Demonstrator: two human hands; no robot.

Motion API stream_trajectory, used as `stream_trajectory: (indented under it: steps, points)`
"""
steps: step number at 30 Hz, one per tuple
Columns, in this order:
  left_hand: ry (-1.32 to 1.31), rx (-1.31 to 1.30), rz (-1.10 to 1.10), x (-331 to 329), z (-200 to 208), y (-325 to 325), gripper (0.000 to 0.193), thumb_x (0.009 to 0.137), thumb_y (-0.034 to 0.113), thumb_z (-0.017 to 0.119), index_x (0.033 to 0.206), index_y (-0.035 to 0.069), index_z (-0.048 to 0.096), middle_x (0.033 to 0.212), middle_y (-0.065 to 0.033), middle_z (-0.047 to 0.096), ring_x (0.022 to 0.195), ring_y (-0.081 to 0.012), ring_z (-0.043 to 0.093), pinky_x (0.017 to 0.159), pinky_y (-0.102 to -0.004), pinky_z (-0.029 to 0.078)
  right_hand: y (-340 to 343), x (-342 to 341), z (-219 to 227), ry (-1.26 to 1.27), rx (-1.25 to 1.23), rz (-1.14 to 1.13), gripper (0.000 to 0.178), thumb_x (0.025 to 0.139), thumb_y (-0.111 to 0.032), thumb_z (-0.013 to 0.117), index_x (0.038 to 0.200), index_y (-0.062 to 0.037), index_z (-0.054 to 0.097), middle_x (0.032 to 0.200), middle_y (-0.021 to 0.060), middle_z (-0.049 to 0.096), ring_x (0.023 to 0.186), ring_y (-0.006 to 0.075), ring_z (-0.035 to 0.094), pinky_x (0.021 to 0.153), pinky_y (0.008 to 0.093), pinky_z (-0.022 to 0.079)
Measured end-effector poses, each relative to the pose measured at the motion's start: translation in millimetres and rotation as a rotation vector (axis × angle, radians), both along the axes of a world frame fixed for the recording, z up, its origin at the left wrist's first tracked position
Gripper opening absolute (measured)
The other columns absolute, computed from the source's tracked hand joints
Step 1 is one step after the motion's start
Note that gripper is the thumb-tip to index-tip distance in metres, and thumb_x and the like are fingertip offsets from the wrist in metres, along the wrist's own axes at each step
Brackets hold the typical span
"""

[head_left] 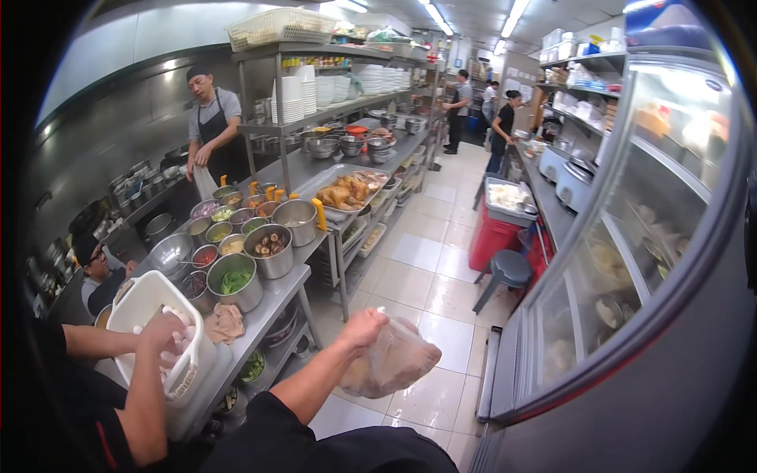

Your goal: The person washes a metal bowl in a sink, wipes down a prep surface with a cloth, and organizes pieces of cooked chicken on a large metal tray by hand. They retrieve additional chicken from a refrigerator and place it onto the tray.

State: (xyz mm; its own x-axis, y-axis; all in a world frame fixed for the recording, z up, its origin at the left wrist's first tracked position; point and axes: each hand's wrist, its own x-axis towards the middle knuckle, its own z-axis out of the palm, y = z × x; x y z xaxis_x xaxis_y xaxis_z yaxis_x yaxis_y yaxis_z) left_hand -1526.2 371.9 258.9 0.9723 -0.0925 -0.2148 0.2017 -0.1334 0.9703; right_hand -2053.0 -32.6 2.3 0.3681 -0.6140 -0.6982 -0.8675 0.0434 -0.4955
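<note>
My left hand point(364, 328) is closed in a fist around the gathered top of a clear plastic bag point(404, 359). The bag hangs over the tiled floor at the middle of the view, with pale brownish, lumpy contents whose kind I cannot make out. My bare forearm comes out of a black sleeve point(272, 430) at the lower edge. My right hand does not show. Close by on the left, a co-worker's hands point(162, 333) reach into a white plastic tub point(134, 303) that holds several white, egg-shaped things.
Left of the aisle stands a steel counter point(272, 293) with metal pots of ingredients and a crumpled cloth point(225, 323). Farther along lies a tray of cooked poultry point(347, 191). A glass-door fridge point(631, 236) flanks the right, near a grey stool point(509, 270) and a red bin point(493, 236). Several people stand farther off.
</note>
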Motion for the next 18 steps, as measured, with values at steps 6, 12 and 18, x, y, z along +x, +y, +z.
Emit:
stream_trajectory:
  steps: [6,12,18]
  points:
    - [-0.22,-0.086,0.038,101.9,116.6,9.5,0.016,0.086,0.018,0.061,0.08,0.004,0.055,0.071,0.0004,0.052,0.065,-0.0081,0.045,0.055,-0.0301,0.039,-98.8,423.1,180.0,-0.734,-0.501,0.56,0.034,0.083,-0.021,0.071,0.105,0.0033,0.063,0.096,0.0125,0.067,0.088,0.0194,0.062,0.08,0.0327,0.051]
    - [-0.35,-0.094,0.004,232.0,199.3,9.9,0.022,0.088,0.018,0.064,0.073,0.015,0.048,0.063,0.0077,0.041,0.052,-0.0046,0.036,0.045,-0.0239,0.028,63.2,736.0,276.2,-0.766,0.29,0.787,0.052,0.099,-0.037,0.055,0.139,-0.0063,0.043,0.129,0.0127,0.056,0.105,0.0249,0.063,0.085,0.0364,0.054]
    - [-0.412,-0.223,-0.012,358.1,248.5,32.2,0.024,0.088,0.018,0.064,0.071,0.015,0.048,0.063,0.0079,0.045,0.05,-0.0025,0.038,0.043,-0.0212,0.028,179.6,877.4,273.2,-0.792,1.258,0.604,0.077,0.093,-0.063,0.047,0.148,-0.0132,0.03,0.143,0.0119,0.044,0.129,0.0346,0.046,0.102,0.0549,0.043]
